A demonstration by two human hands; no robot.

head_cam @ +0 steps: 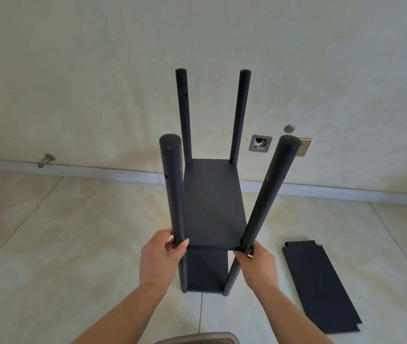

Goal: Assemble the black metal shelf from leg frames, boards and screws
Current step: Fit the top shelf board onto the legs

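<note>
Left hand (164,254) gripping near-left leg (172,189) at middle board (213,207); right hand (257,259) pinching near-right leg (269,192) at same corner. Shelf standing on floor (73,244), lower board (206,271) already fitted, four leg tops free. Spare board (321,286) flat on floor, right, apart. Risk: near-right leg splayed outward, likely loose joint; top board may not seat, frame may rack.

The scene is lit brightly and evenly by soft, diffuse light, with no harsh glare seen. Only faint shadows are cast on the floor (73,244) near the shelf (212,204). Wide-angle bending is noticed along the baseboard (98,170), and focus is slightly soft throughout.
</note>
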